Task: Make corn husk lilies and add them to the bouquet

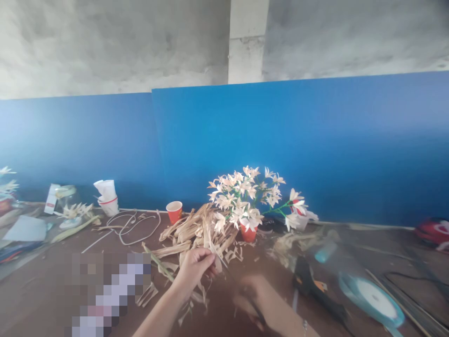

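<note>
My left hand (199,266) is closed in a pinch on a pale dried husk strip (218,264), in front of a heap of tan dried husks (196,229). To its right, my right hand (254,297) is smeared by motion, its fingers round a dark-handled tool (258,312) whose kind I cannot make out. Beyond both hands stands a red paper cup (249,234) full of cream husk flowers (242,192) on green stems. Husk scraps (149,292) lie beside my left forearm.
A black glue gun (312,285) and a turquoise ribbon roll (373,299) lie at right. At the back are another red paper cup (174,213), a white cord (131,229) and a white cup with paper (108,199). A blue partition (280,135) borders the table's far edge.
</note>
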`<action>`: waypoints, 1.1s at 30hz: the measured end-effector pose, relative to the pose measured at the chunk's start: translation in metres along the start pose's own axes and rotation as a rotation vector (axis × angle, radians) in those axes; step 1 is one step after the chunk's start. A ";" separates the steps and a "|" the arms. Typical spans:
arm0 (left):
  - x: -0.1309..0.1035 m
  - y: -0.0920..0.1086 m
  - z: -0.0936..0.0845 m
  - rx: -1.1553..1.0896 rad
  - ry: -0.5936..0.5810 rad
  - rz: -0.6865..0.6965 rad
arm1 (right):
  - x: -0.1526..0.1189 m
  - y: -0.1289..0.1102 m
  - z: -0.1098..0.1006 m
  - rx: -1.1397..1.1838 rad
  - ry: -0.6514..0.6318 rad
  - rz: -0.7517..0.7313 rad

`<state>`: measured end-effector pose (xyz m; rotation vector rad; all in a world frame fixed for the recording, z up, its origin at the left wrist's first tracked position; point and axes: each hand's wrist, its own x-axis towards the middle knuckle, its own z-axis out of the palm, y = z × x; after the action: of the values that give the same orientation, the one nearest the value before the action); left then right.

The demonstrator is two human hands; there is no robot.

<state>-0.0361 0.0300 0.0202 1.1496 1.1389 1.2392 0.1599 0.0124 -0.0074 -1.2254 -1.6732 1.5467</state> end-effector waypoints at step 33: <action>0.005 -0.005 -0.006 0.061 0.132 0.015 | -0.009 -0.029 -0.001 -0.205 -0.086 -0.003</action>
<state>-0.0420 0.0353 0.0148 1.1362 1.2765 1.3155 0.1569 0.0072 0.0224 -1.2725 -1.9276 1.4733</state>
